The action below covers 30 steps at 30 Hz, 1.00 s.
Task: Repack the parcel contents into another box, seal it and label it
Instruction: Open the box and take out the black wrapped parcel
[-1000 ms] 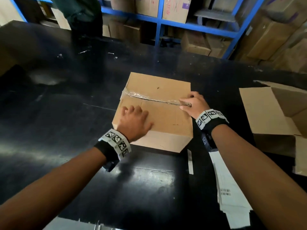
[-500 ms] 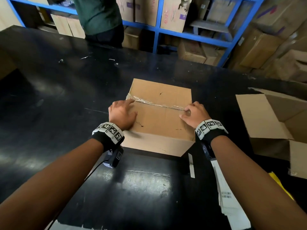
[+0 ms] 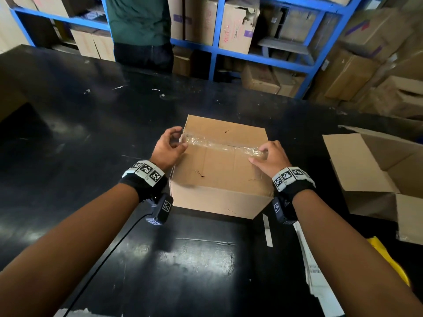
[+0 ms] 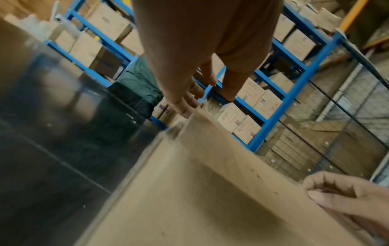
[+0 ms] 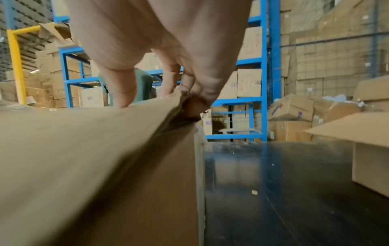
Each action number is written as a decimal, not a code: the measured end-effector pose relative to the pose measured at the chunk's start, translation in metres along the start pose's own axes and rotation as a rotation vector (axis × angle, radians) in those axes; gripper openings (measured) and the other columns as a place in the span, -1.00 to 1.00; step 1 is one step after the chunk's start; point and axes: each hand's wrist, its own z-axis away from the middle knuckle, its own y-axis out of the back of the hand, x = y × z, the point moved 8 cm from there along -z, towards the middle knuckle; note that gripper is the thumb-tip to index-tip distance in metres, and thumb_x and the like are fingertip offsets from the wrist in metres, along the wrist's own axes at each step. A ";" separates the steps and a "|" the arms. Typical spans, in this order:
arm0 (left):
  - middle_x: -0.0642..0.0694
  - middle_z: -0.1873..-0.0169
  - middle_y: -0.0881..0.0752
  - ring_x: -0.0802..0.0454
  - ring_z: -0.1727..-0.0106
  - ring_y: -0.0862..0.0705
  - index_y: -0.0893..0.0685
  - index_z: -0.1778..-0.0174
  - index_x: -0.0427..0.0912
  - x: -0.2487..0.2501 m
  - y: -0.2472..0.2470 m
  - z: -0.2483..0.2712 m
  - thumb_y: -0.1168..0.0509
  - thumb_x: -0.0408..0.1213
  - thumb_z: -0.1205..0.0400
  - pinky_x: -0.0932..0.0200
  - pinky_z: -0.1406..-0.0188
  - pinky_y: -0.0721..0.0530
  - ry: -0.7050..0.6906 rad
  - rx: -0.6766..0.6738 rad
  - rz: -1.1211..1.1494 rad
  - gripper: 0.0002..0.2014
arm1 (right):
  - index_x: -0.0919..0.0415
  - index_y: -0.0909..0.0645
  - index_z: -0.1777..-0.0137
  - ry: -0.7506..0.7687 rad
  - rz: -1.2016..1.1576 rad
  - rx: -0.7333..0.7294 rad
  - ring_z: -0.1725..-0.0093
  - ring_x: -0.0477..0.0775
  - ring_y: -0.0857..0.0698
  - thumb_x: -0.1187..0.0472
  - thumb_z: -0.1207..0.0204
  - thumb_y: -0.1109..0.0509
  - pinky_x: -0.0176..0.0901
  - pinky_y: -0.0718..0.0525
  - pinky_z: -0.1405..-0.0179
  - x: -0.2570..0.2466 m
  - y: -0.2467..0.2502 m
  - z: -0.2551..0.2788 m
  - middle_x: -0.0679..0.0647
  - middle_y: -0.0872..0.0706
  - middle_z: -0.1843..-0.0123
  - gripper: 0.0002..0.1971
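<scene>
My left hand (image 3: 168, 147) sits at the left end of the clear tape (image 3: 219, 145), its fingers (image 3: 176, 131) curled at the crumpled tape end on the box's left edge; whether they actually pinch it I cannot tell, and my left wrist view is too blurred to settle it. Half a second ago that hand lay flat on the lid. The closed cardboard box (image 3: 219, 170) sits mid-tabletop (image 3: 68, 124), plain brown, with a wrinkled tape strip across the seam. My right hand (image 3: 271, 157) grips the box's right edge at the tape's other end, fingers curled over it, as before. Near the right tabletop edge, the open box (image 3: 366, 165) is cut off.
</scene>
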 end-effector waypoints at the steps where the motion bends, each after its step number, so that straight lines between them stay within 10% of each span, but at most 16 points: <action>1: 0.16 -0.02 -0.59 0.28 0.10 -0.65 -0.44 -0.42 -0.16 0.002 -0.001 0.000 -0.36 -0.41 -0.59 0.55 0.22 -0.60 -0.011 -0.014 -0.027 -0.53 | 0.10 -0.56 -0.10 0.001 -0.023 0.004 -0.21 0.03 -0.54 -0.04 -0.37 -0.54 -0.17 -0.48 -0.10 -0.001 0.003 0.002 -0.02 -0.45 -0.16 -0.61; 6: -0.04 -0.19 -0.65 0.09 -0.05 -0.61 -0.53 -0.38 -0.08 0.018 0.001 -0.002 -0.39 -0.25 -0.57 0.24 -0.16 -0.57 -0.097 0.024 -0.213 -0.56 | 0.09 -0.64 -0.14 0.028 -0.101 0.035 -0.09 -0.03 -0.55 0.05 -0.39 -0.54 -0.18 -0.48 0.00 -0.012 0.022 0.018 -0.03 -0.55 -0.09 -0.66; 12: -0.10 0.07 -0.67 0.07 0.10 -0.60 -0.66 -0.25 -0.10 0.064 -0.004 0.027 -0.42 -0.10 -0.54 0.22 -0.07 -0.58 -0.419 -0.015 -0.426 -0.63 | 0.10 -0.77 -0.05 0.165 -0.266 0.157 0.03 -0.09 -0.68 0.13 -0.48 -0.47 -0.29 -0.58 0.02 -0.031 0.061 0.053 -0.08 -0.74 0.06 -0.82; 17: 0.00 0.11 -0.76 0.08 0.06 -0.72 -0.75 0.05 0.03 0.070 0.023 0.087 -0.34 -0.06 -0.59 0.17 -0.03 -0.65 -0.558 -0.009 -0.184 -0.87 | 0.18 -0.76 0.35 0.254 -0.371 0.069 0.36 -0.02 -0.64 0.08 -0.53 -0.43 -0.06 -0.57 0.25 -0.028 0.073 0.092 0.11 -0.72 0.39 -0.73; 24: -0.10 0.13 -0.79 0.12 0.11 -0.74 -0.81 0.08 -0.25 0.056 0.036 0.172 -0.38 -0.17 -0.58 0.30 0.03 -0.64 -0.652 0.040 -0.275 -0.79 | 0.02 -0.82 0.01 0.234 -0.304 -0.308 -0.10 -0.01 -0.73 -0.04 -0.53 -0.40 -0.08 -0.61 -0.21 -0.017 0.023 0.139 -0.02 -0.84 0.02 -0.78; 30: 0.02 0.01 -0.75 0.19 0.01 -0.67 -0.78 -0.04 -0.08 0.027 0.012 0.189 -0.12 0.15 -0.61 0.26 -0.04 -0.62 -0.559 -0.285 -0.641 -0.55 | -0.09 -0.77 -0.13 0.285 -0.100 -0.419 -0.19 -0.13 -0.69 -0.06 -0.47 -0.45 -0.09 -0.57 -0.37 -0.013 -0.009 0.159 -0.10 -0.79 -0.16 -0.74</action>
